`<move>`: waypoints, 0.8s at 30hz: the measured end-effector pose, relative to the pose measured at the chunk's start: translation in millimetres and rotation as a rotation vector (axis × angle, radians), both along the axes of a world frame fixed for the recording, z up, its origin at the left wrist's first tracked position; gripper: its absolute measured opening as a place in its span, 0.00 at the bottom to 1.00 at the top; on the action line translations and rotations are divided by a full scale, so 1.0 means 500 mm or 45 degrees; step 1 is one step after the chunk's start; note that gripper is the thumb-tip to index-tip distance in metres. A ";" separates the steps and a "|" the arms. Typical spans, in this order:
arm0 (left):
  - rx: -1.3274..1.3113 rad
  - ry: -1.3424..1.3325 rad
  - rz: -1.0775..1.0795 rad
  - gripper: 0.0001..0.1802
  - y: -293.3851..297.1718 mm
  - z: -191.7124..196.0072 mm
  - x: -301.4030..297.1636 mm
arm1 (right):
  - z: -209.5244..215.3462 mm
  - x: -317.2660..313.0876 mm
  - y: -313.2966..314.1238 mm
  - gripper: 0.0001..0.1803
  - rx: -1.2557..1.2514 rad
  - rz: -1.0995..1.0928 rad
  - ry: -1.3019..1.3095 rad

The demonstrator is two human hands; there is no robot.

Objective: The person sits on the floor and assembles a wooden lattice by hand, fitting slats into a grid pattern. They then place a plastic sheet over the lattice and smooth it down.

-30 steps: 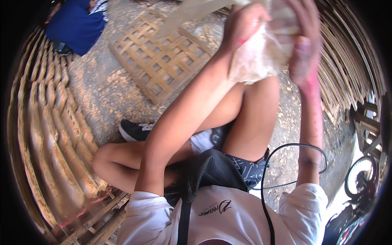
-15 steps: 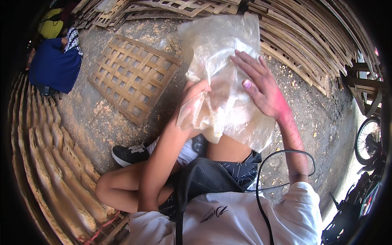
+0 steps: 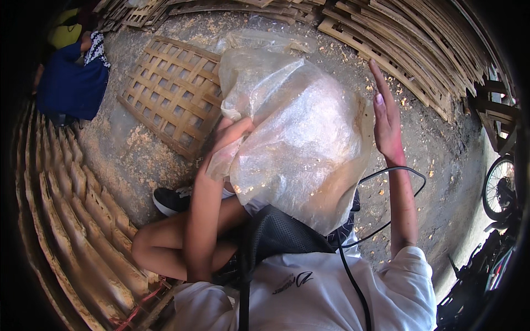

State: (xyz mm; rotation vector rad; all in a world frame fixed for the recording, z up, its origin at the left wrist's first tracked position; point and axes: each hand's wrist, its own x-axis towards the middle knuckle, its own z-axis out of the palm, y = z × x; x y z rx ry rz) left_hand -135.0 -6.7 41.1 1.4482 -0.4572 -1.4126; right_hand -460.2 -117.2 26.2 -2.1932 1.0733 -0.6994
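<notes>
Over the lap: left hand (image 3: 232,135) is gripping the edge of a clear plastic bag (image 3: 298,138), fingers closed into the film; right hand (image 3: 386,124) is hovering beside it, fingers straight, together, not touching. Bag x1, likely light, limp, slippery; best held at bunched edge. Woven bamboo panel (image 3: 176,96) x1 lying flat beyond.

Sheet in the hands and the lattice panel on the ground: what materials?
Sheet: thin translucent plastic film by the look, crinkled and glossy, with specks stuck to it. Left hand grips its edge; right hand is open beside it. Lattice panel: woven flat strips, tan and matte, likely bamboo.
</notes>
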 end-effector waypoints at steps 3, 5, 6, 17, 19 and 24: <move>-0.110 0.119 -0.113 0.26 -0.012 0.025 0.027 | 0.014 0.016 0.011 0.33 -0.140 0.112 -0.042; -0.093 0.151 -0.137 0.34 -0.018 0.035 0.038 | 0.014 0.021 -0.016 0.34 -0.120 0.122 0.284; -0.162 0.055 -0.151 0.30 -0.016 0.036 0.035 | 0.018 0.014 -0.039 0.32 -0.065 -0.027 0.541; -0.166 -0.018 -0.114 0.29 -0.026 0.011 0.024 | 0.002 0.001 0.006 0.27 0.118 -0.001 0.021; -0.110 -0.048 -0.088 0.31 -0.023 0.008 0.025 | 0.002 0.010 -0.014 0.24 0.090 -0.305 -0.032; -0.056 -0.093 -0.084 0.33 -0.022 0.013 0.024 | 0.020 0.008 0.012 0.28 -0.252 -0.208 -0.068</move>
